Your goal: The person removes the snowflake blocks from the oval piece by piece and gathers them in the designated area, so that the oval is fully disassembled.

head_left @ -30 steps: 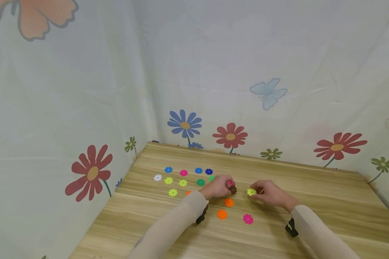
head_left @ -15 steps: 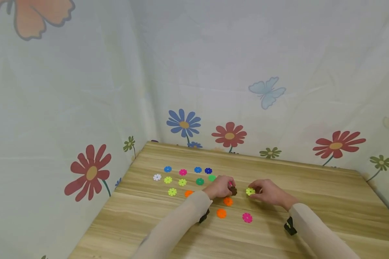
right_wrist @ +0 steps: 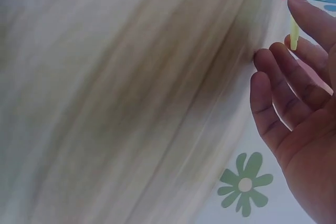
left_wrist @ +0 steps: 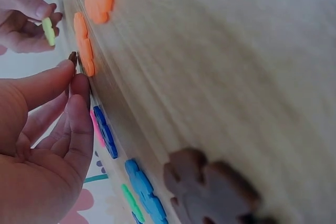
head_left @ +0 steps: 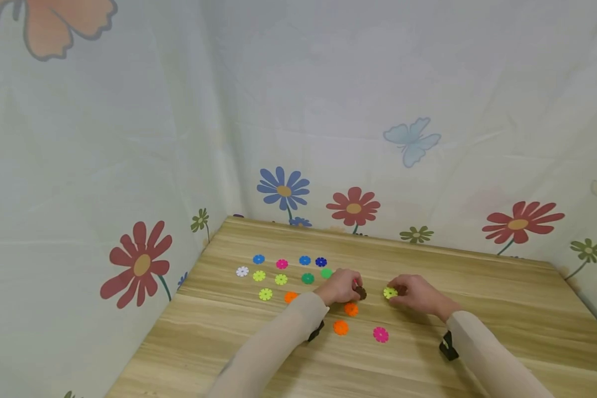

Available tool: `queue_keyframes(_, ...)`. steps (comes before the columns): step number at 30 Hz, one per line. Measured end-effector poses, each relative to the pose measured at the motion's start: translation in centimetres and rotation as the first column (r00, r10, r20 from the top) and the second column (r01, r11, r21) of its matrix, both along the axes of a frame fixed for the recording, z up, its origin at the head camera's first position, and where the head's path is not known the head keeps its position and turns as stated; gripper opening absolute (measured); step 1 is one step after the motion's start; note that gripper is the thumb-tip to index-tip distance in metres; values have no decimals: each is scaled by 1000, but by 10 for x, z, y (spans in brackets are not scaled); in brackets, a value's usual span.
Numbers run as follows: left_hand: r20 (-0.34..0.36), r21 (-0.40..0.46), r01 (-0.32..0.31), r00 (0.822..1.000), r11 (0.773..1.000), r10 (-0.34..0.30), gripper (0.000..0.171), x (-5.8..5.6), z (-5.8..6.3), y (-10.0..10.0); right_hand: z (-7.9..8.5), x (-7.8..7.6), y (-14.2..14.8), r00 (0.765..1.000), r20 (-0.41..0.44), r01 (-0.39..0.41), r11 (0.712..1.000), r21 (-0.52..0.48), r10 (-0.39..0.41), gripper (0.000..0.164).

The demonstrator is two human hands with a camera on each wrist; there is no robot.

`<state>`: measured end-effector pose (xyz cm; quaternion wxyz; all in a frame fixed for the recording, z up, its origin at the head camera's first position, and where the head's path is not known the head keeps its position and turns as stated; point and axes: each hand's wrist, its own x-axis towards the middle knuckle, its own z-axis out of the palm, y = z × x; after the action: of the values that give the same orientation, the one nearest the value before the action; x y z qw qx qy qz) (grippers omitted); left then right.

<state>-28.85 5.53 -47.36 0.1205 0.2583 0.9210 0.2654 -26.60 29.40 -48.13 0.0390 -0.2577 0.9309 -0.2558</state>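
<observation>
In the head view, my left hand (head_left: 339,286) pinches a brown notched, flower-shaped plastic disc (head_left: 361,292) between thumb and fingertips. A bit of pink (head_left: 355,283) shows right beside that disc, at my fingers; most of it is hidden. To the right, my right hand (head_left: 420,294) holds a yellow notched disc (head_left: 390,293) by its edge with thumb and index finger. The two discs face each other with a small gap between them. In the right wrist view, the yellow disc (right_wrist: 294,34) appears edge-on, with the other fingers loosely bent.
Several coloured discs lie on the wooden table (head_left: 477,276), left of my hands. Near my left forearm are orange discs (head_left: 340,328), and a pink disc (head_left: 380,334) lies in front. A brown disc (left_wrist: 205,192) shows close in the left wrist view. Flowered cloth hangs behind.
My right hand has shifted slightly right with the yellow disc, which has turned a little. The brown disc in my left hand has tilted slightly. The table discs stay in place.
</observation>
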Motion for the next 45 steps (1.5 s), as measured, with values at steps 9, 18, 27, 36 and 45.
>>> queue_keyframes(9,-1,-4,10,1000,1000,-10,19,2,0,3,-6,-4,12,1000,-13,-8,1000,0,8,27)
queue_keyframes(18,5,4,21,1000,1000,-21,20,5,-3,4,-12,-3,13,1000,-24,-4,1000,12,4,26)
queue_keyframes(27,-2,13,11,1000,1000,-11,19,5,-3,1,-8,-1,8,1000,0,16,1000,13,-16,26)
queue_keyframes(36,30,63,-7,1000,998,5,20,7,-3,-5,-10,-1,7,1000,20,11,999,33,-11,30)
queue_keyframes(45,69,199,-32,997,979,18,17,0,-7,-22,-10,-4,9,1000,-1,4,1000,29,-4,35)
